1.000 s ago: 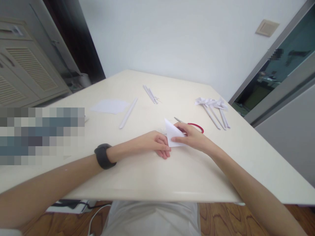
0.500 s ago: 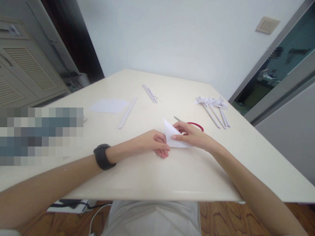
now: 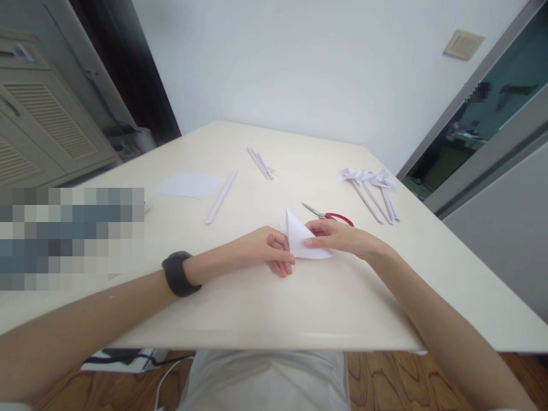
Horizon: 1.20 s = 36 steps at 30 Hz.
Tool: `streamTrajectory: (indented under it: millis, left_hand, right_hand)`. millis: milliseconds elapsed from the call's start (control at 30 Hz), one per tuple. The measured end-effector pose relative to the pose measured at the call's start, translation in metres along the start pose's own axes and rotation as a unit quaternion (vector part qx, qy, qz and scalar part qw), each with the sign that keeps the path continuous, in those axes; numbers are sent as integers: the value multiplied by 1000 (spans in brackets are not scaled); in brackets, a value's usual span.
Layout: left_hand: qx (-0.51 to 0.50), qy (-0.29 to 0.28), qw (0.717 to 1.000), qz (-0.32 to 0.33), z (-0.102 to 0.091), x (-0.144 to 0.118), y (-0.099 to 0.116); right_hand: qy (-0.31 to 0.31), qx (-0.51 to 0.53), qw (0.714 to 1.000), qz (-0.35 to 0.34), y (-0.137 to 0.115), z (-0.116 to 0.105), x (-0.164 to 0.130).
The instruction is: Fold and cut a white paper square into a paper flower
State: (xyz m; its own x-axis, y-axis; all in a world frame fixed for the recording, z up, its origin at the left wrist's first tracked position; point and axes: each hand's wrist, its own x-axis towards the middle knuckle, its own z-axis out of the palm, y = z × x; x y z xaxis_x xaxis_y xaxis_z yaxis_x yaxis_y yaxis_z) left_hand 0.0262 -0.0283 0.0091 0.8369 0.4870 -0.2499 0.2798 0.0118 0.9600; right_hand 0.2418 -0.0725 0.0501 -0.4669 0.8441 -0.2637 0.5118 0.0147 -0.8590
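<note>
A white sheet of paper [image 3: 298, 242], bent over into a triangular shape, stands between my hands above the near part of the table. My left hand [image 3: 276, 251] pinches its lower left corner between thumb and fingers. On the paper's right side, my right hand [image 3: 334, 235] grips it, thumb on the near face and fingers behind. Just beyond the right hand lie scissors [image 3: 327, 216] with red handles, partly covered by that hand. Small thin scraps show behind the paper, too blurred to make out.
A rolled paper tube [image 3: 221, 197] lies left of centre beside flat white sheets [image 3: 188, 185]. Thin paper sticks [image 3: 259, 164] rest farther back. At the right are several paper tubes [image 3: 367, 201] with crumpled or folded paper tops. The table's front edge [image 3: 274, 347] runs close to my body.
My right hand has shifted slightly right and down along the paper, uncovering more of the scissors. The paper's fold looks a little more upright. My left hand has barely moved.
</note>
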Motion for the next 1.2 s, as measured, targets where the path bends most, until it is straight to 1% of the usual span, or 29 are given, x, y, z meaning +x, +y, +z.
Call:
streamTrajectory:
  millis: [133, 233, 400, 633, 867, 1000, 1100, 1200]
  left_hand:
    - [0, -3, 1000, -1, 0, 0, -1]
    - [7, -6, 1000, 2, 0, 0, 0]
    - [10, -12, 1000, 4, 1, -1, 3]
    - [5, -9, 1000, 0, 1, -2, 4]
    - [4, -9, 1000, -2, 2, -1, 3]
    - [16, -10, 1000, -9, -5, -5, 10]
    - [42, -42, 998, -36, -13, -11, 19]
    - [65, -48, 996, -36, -17, -15, 24]
  right_hand:
    - [1, 6, 1000, 10, -2, 4, -1]
    - [15, -3, 1000, 4, -3, 4, -1]
    - [43, -6, 999, -7, -2, 1, -1]
    - [38, -5, 999, 0, -3, -5, -3]
    - [78, -36, 996, 15, 3, -8, -1]
    - [93, -19, 995, 12, 4, -6, 0]
    - [80, -5, 997, 0, 2, -5, 0]
    - [68, 3, 998, -11, 0, -3, -1]
